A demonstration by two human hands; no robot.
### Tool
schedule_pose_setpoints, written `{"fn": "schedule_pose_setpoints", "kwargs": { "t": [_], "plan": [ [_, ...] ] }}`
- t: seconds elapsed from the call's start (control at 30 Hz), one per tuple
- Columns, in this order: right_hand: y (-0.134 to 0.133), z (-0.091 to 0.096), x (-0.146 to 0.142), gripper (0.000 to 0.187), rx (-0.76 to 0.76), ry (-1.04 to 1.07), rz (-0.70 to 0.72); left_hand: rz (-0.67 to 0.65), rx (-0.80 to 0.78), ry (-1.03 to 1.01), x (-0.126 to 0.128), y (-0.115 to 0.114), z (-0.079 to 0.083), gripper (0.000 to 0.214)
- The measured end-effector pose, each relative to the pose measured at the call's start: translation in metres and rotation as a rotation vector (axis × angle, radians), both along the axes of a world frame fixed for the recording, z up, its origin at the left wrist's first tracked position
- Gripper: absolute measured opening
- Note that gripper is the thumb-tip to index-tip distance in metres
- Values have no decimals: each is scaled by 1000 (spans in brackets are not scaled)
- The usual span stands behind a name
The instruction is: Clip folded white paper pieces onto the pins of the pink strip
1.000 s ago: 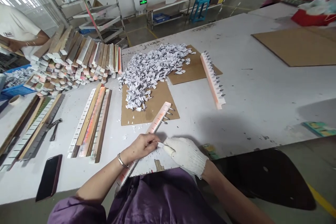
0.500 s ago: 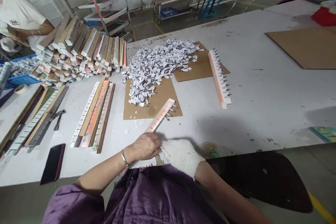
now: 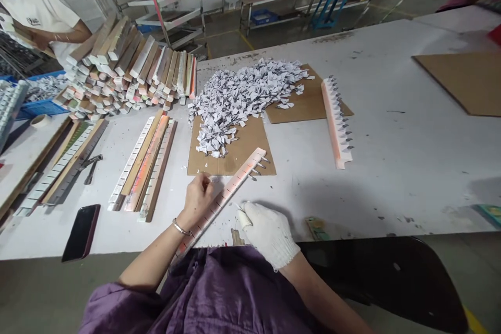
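A slotted pinkish wooden strip lies slantwise before me, with several small dark-tipped pieces sticking out of its far end. Beside its left edge is my bare left hand, a bracelet at the wrist and the fingers curled in; whatever they hold is hidden. My right hand, in a white knitted glove, is closed just right of the strip, apart from it. A small pale tip shows at its fingers, too small to name. Ahead, a heap of small white paper-like pieces with grey parts covers much of the cardboard.
A second strip, filled with pieces, stands at the right. Slotted strips, pliers-like tool and phone lie leftward. Behind are stacked wooden bars and a person. More cardboard lies far right.
My left hand has left the strip's lower part and moved up and away to its left side, uncovering the slots. The gloved right hand has drawn slightly away from it.
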State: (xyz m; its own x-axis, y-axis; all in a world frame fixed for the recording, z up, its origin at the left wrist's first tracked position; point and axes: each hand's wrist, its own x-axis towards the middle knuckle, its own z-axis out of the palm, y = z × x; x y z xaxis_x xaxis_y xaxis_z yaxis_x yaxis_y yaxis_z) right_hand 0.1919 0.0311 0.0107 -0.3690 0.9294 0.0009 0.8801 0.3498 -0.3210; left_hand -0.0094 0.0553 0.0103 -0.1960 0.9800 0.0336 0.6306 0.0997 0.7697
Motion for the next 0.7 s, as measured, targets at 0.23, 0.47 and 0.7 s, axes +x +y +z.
{"fn": "schedule_pose_setpoints", "kwargs": {
  "t": [0.23,0.47,0.7],
  "plan": [
    [2,-7,8,28,-159,297,-55,-437,-23,-308,13,-18,5,28],
    [6,11,24,29,-339,431,143,-643,-329,-673,12,-14,5,37],
    [13,16,35,31,-618,672,116,-481,-418,-1008,33,-24,-8,50]
  ]
}}
